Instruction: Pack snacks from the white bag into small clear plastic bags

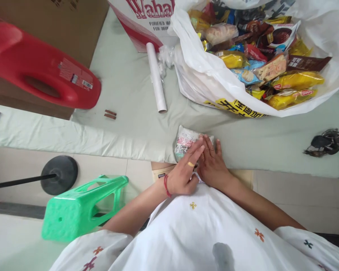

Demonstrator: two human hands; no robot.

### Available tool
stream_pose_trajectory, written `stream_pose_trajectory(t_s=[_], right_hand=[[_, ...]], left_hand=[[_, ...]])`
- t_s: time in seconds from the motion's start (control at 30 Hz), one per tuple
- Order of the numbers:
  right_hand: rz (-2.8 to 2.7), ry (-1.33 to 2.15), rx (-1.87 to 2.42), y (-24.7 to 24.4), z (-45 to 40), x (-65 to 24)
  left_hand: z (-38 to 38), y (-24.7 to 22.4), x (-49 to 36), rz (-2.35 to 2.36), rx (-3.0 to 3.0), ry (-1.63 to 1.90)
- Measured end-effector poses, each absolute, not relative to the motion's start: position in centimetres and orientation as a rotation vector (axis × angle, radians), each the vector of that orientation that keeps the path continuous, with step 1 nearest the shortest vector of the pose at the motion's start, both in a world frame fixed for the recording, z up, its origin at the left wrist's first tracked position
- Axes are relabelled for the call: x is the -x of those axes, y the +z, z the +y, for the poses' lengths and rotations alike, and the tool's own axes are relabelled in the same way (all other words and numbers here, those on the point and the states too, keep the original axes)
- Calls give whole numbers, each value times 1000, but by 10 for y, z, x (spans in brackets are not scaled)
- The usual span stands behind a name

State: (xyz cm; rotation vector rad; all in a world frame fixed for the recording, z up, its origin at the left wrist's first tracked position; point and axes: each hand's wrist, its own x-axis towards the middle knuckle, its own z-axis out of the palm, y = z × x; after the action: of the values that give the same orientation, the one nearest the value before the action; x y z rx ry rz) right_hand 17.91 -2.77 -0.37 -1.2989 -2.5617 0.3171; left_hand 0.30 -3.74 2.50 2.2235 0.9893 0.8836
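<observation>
A small packet (pixel 184 140) with a glossy, clear-film look and pink print lies at the front edge of the cloth-covered table (pixel 130 128). My right hand (pixel 213 165) rests flat over the packet's right part, fingers stretched out and a little spread. Reaching in from the left, my left hand (pixel 183 175) has its fingers extended across the packet and against the right hand's fingers. It wears a ring and a red string bracelet. Between them the hands hide the packet's lower right side. Neither hand is wrapped around anything.
Behind the packet stand a white plastic bag (pixel 192 75) of wrapped snacks, a white roll (pixel 157 79) and a printed box (pixel 147 22). Leftward are a red jug (pixel 45 71), a carton (pixel 76 34) and two brown strips (pixel 110 114). A green stool (pixel 64 214) lies lower left; keys (pixel 324 141) sit right.
</observation>
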Motion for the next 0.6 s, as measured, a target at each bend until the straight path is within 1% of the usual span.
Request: stream_pose_trajectory(t_s=[0.07,0.13,0.17,0.23,0.3,0.33,0.4,0.47,0.6], right_hand=[[-2573,327,1270,-6,-25,-185],[-2577,340,1274,-7,-24,-189],[-2577,351,1283,-8,-24,-189],[-2580,385,1305,-8,-24,-187],[-2575,428,1333,-8,-24,-183],[-2565,451,1345,-8,-24,-182],[-2525,512,1339,-6,-21,-182],[-2452,632,1271,-2,-16,-187],[-2225,1017,1131,9,-5,-207]], left_hand=[[-46,29,6,1089,-2204,1099],[-51,29,15,1348,-2239,1202],[-52,27,18,1484,-2273,1159],[-49,21,20,1624,-2371,876],[-43,12,16,1559,-2479,581],[-39,8,13,1503,-2523,500],[-32,2,7,1434,-2572,473],[-27,1,4,1414,-2568,526],[-22,9,5,1331,-2530,490]])
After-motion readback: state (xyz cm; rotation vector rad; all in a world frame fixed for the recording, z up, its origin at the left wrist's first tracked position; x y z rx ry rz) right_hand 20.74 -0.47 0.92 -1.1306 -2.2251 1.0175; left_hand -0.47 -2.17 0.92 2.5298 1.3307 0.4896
